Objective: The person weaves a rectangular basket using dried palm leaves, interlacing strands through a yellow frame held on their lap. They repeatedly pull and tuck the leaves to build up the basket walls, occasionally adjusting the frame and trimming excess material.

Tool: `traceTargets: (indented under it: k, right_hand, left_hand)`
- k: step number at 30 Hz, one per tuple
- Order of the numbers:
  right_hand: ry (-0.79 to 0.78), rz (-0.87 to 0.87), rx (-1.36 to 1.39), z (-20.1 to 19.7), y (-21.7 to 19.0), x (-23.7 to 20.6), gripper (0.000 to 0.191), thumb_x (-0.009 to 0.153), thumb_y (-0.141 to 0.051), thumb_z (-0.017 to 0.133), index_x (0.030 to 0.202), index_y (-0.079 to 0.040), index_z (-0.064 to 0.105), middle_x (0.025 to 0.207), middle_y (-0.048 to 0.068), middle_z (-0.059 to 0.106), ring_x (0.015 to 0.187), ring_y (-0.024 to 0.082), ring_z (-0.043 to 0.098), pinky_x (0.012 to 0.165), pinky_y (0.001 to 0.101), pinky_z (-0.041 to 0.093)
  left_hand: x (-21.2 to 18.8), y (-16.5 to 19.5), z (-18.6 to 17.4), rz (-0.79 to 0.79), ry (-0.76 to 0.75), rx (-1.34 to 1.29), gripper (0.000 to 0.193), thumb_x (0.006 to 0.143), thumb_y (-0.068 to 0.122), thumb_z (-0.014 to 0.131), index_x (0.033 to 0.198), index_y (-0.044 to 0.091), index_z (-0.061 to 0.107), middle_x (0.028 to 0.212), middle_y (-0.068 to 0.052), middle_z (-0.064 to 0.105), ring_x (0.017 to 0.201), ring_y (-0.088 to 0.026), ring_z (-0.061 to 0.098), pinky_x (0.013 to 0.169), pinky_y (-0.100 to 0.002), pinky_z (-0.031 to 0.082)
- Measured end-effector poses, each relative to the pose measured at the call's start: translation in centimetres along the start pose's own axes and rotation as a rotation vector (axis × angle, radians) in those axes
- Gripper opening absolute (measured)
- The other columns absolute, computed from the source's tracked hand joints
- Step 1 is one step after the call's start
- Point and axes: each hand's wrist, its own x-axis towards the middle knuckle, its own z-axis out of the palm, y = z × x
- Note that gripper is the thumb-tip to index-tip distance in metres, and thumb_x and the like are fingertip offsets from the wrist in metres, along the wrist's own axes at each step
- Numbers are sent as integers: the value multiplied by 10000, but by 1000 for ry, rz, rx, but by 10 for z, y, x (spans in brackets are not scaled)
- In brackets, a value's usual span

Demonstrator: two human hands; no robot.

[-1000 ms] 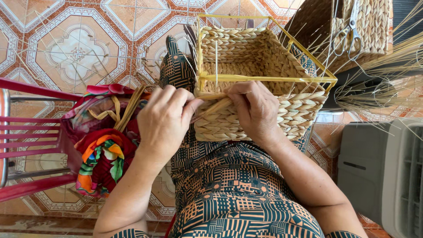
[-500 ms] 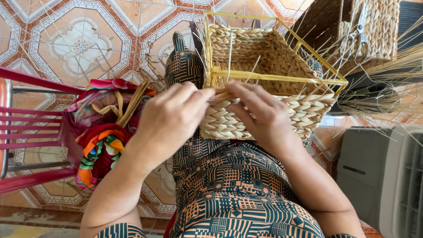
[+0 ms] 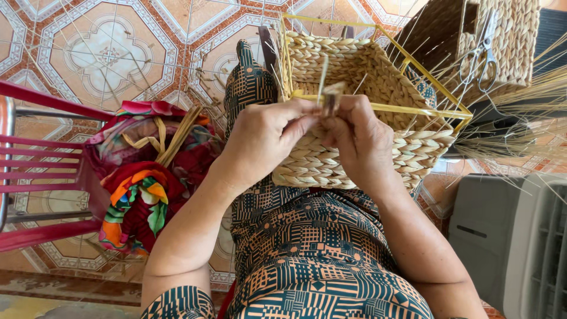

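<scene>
Head view: woven basket (image 3: 354, 153) rests on lap w/ near rim up, so left hand (image 3: 266, 139) & right hand (image 3: 360, 136) both pinch-grip fibre strand (image 3: 328, 94) at yellow frame (image 3: 407, 109).

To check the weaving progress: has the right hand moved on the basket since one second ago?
Yes. The right hand has risen from the woven basket side to its yellow frame rim.

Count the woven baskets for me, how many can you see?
2. One pale braided straw basket with a yellow wire frame rests on the person's lap. A second woven basket stands at the top right, with metal scissors hanging on it. Others may be out of view.
</scene>
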Motion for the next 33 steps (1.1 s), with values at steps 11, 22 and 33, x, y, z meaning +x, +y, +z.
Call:
traceTargets:
  k: [11, 22, 33]
  right_hand:
    - [11, -157, -197, 13, -13, 0, 187, 1028, 31, 679, 1204, -32, 687, 972, 105, 725, 863, 145, 714, 755, 297, 573]
    - [128, -78, 13, 42, 2, -13, 156, 1167, 71, 666, 1107, 42, 525, 1030, 133, 765, 857, 91, 727, 719, 168, 553]
    - [231, 75, 426, -6, 9, -46, 26, 1165, 24, 622, 1175, 38, 603, 1032, 178, 731, 770, 132, 681, 703, 214, 565]
  left_hand:
    - [-24, 19, -9, 305, 353, 583, 367, 855, 287, 770, 1152, 80, 705, 1125, -84, 647, 866, -182, 617, 762, -287, 561]
    - [-57, -49, -1, -248, 252, -229, 251, 1036, 301, 718, 1075, 70, 630, 1000, 1, 709, 922, -79, 683, 843, -265, 585]
    - [-98, -182, -103, -657, 447, 457, 150, 950, 227, 740, 999, 97, 797, 984, -135, 761, 966, -300, 723, 869, -410, 547]
